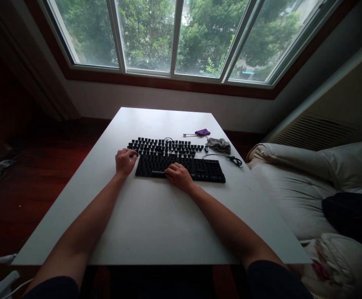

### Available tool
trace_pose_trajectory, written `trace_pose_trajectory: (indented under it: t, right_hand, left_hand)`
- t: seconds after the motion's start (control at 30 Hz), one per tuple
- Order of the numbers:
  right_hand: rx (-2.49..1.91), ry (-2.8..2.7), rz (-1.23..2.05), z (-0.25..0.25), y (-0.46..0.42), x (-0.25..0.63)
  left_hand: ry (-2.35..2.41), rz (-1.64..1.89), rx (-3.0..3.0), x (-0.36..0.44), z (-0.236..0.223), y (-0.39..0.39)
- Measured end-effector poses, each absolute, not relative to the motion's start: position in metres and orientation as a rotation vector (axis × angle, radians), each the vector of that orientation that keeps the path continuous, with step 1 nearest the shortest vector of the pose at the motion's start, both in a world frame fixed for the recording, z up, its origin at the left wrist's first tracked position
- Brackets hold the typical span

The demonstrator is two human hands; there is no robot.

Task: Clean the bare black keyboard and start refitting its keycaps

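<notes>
A black keyboard (pixel 212 171) lies on the white table, and its keys look mostly bare of caps. Beyond it, loose black keycaps (pixel 181 146) stand in rows. At the left end of those rows, my left hand (pixel 125 161) is closed in a pinch on a small dark piece that looks like a keycap (pixel 132 155). My right hand (pixel 178 176) rests over the keyboard's front middle, fingers curled around a slim grey pen-like tool (pixel 157 173). The tool lies level along the keyboard's front rows and points left; its far end is under my fingers.
Right of the keycaps lie a crumpled grey cloth (pixel 218 145), a purple pouch (pixel 202 132), a thin white-tipped stick (pixel 189 135) and a coiled black cable (pixel 235 161). A cream sofa (pixel 280 195) borders the table's right side. The window (pixel 174 37) is behind.
</notes>
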State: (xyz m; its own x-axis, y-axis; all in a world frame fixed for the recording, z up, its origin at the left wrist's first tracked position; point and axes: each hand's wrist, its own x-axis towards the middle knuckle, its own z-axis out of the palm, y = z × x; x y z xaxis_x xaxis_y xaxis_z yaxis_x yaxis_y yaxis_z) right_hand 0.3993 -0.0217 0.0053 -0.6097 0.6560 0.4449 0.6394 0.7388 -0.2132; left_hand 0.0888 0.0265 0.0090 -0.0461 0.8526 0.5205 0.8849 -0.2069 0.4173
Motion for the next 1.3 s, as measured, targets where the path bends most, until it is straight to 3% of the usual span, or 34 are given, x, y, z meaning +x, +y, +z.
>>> trace_pose_trajectory:
  t: [0.23,0.9,1.13,1.3]
  right_hand:
    - [-1.013,-2.416,0.071,0.004,-0.022,0.401]
    - [-1.035,-2.472,0.039,0.011,-0.030,0.395]
    - [-1.040,-2.451,0.066,0.009,-0.026,0.396]
    - [-1.057,-2.422,0.067,0.007,-0.025,0.395]
  left_hand:
    - [-1.995,-0.933,-2.062,0.085,0.004,0.032]
    - [-2.018,-0.871,-2.070,0.093,0.003,0.035]
    - [-2.043,-0.962,-2.071,0.092,0.011,0.029]
    - [-1.732,-1.128,-2.489,0.093,0.018,0.019]
